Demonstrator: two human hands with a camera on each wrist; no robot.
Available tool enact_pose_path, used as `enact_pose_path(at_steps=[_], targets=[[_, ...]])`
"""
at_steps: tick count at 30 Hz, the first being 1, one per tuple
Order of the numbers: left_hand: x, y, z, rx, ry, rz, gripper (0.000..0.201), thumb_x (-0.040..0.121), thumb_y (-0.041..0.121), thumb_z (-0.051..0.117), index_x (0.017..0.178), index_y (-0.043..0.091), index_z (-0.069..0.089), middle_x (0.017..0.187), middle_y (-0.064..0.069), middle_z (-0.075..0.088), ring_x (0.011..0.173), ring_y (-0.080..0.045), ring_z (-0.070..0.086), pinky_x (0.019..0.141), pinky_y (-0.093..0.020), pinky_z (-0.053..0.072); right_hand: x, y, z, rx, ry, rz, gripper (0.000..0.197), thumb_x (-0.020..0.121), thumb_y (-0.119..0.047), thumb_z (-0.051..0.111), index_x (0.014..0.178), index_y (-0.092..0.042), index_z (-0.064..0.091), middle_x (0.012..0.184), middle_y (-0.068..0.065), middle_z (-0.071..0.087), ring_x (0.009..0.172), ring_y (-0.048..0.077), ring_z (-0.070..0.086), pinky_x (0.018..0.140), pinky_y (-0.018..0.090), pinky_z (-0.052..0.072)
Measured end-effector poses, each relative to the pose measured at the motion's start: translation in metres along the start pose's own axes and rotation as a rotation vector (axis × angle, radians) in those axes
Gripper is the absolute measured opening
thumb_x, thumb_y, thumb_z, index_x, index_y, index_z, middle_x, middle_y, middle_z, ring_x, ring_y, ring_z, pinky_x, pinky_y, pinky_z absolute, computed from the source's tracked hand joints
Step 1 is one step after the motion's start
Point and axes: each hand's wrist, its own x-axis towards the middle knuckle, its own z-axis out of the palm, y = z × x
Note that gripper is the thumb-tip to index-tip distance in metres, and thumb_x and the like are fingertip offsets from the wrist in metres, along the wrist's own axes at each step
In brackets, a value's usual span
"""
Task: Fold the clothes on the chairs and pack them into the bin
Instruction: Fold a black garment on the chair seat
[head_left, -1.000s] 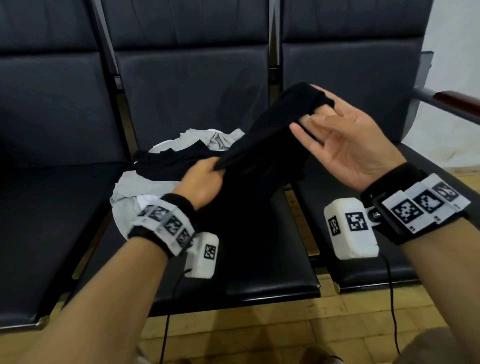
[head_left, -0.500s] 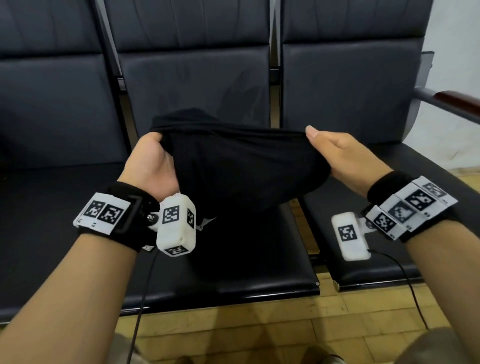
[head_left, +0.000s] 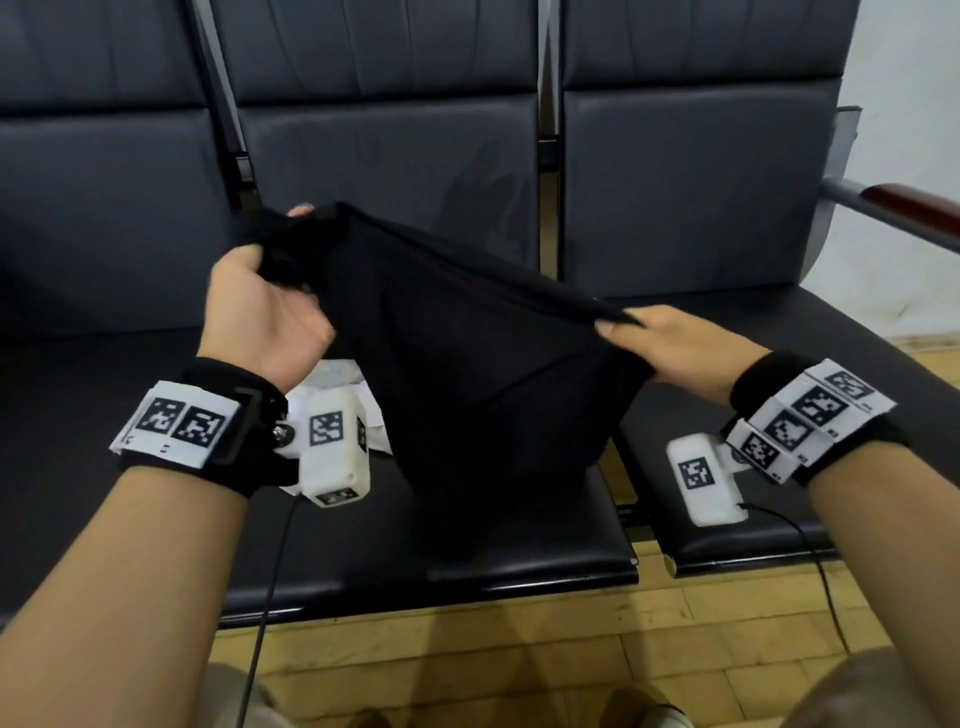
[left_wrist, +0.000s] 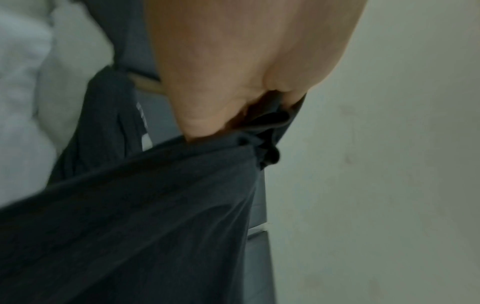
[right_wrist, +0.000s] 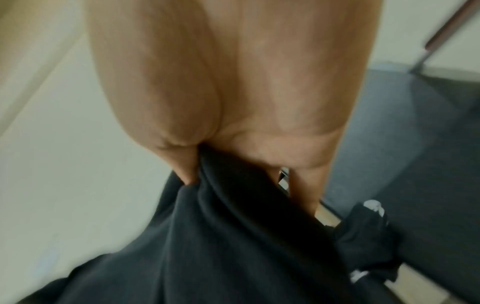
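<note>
hanging between two hands above the middle chair seat (head_left: 467, 545): one black garment (head_left: 467, 374), top edge stretched taut, body sagging below. left hand (head_left: 260, 312) fingers curled round a bunched corner; right hand (head_left: 675, 348) pinching the opposite corner. pale garment (head_left: 332, 379) lying on the seat beneath, mostly hidden.

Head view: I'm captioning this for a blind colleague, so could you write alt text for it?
Two hands hold a black garment stretched above a row of dark chairs: the left hand grips one end, the right hand pinches the other. A white garment lies beneath.
</note>
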Motion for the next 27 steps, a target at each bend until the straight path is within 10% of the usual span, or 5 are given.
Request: enact_pose_path(at_steps=[7,11,17,20,27], targets=[[0.004,-0.032,-0.004,0.845,0.154,-0.015,0.035,0.084,0.017,0.061,0.118,0.011,0.067,0.101,-0.008,0.070,0.087,-0.022,0.068,0.078,-0.037,0.059,-0.011,-0.042,0.017,0.825,0.107,-0.100,0.027,0.108,-0.020,0.048,0.125,-0.016,0.068,0.119,0.004,0.076,0.109,0.016,0.072,0.088,0.028,0.058],[0.000,-0.045,-0.009,1.457,-0.187,-0.209,0.099,0.056,0.039,0.073,0.146,0.044,0.033,0.135,-0.010,0.047,0.122,-0.028,0.055,0.103,-0.052,0.052,-0.017,-0.057,0.028,1.031,0.019,-0.104,0.032,0.108,-0.024,0.048,0.136,-0.022,0.062,0.128,0.003,0.072,0.113,0.018,0.071,0.084,0.030,0.060],[-0.020,-0.061,0.017,1.321,-0.429,-0.537,0.042,0.099,0.057,0.057,0.136,0.037,0.056,0.120,0.010,0.067,0.109,-0.012,0.064,0.096,-0.044,0.058,-0.011,-0.055,0.042,1.111,-0.224,-0.100,0.047,0.110,-0.021,0.041,0.157,-0.028,0.036,0.145,0.009,0.060,0.128,0.029,0.063,0.087,0.048,0.060],[-0.020,-0.071,0.011,1.248,-0.408,-0.489,0.067,0.082,0.077,0.058,0.127,0.027,0.064,0.122,0.001,0.073,0.104,-0.015,0.071,0.097,-0.038,0.058,-0.006,-0.047,0.045,1.144,-0.233,-0.089,0.078,0.107,-0.008,0.045,0.161,-0.044,0.002,0.146,0.015,0.058,0.127,0.037,0.063,0.095,0.057,0.056],[-0.016,-0.075,-0.006,1.303,-0.546,-0.530,0.046,0.089,0.037,0.077,0.131,0.026,0.061,0.111,-0.001,0.076,0.092,-0.015,0.075,0.069,-0.025,0.057,0.000,-0.040,0.044,1.186,-0.121,-0.139,0.100,0.099,0.012,0.044,0.159,-0.045,-0.012,0.150,0.019,0.049,0.132,0.039,0.058,0.104,0.061,0.049]])
